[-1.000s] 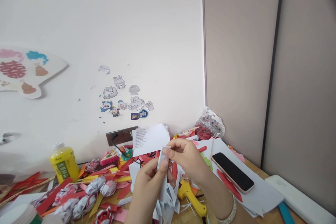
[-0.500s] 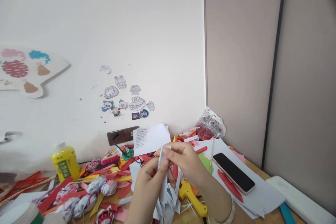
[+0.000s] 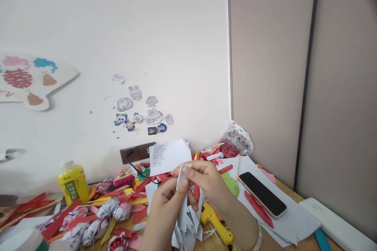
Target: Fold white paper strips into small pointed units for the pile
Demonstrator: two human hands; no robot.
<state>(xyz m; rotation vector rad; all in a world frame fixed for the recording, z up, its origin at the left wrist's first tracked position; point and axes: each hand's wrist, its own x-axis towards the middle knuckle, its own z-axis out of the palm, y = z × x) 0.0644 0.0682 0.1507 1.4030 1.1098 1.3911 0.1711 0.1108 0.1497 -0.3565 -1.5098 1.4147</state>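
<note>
We hold a white paper strip (image 3: 183,215) upright in front of us, above the middle of the cluttered table (image 3: 290,195). Our right hand (image 3: 207,176) pinches its top end, thumb pressed on the near face and fingers curled behind. Our left hand (image 3: 169,198) clamps it a little lower, its thumb lying along the paper just under the right thumb, so both grips are closed on the same piece. The strip seems to be folded over, but our fingers cover too much of it for us to be sure.

Below our hands lies a heap of white paper pieces (image 3: 193,225). Just beside it, under our right forearm, we see a yellow glue gun (image 3: 216,225). Farther right, a phone (image 3: 262,195) lies with its dark screen up on white sheets (image 3: 303,225), a red paper piece (image 3: 258,208) next to it. Behind our hands, a handwritten page (image 3: 173,157) leans near the wall, beside a brown socket strip (image 3: 126,156) with a black plug in it. To our left, crumpled paper flowers (image 3: 108,208) lie among red and yellow scraps, and a yellow bottle (image 3: 73,182) stands behind them.
</note>
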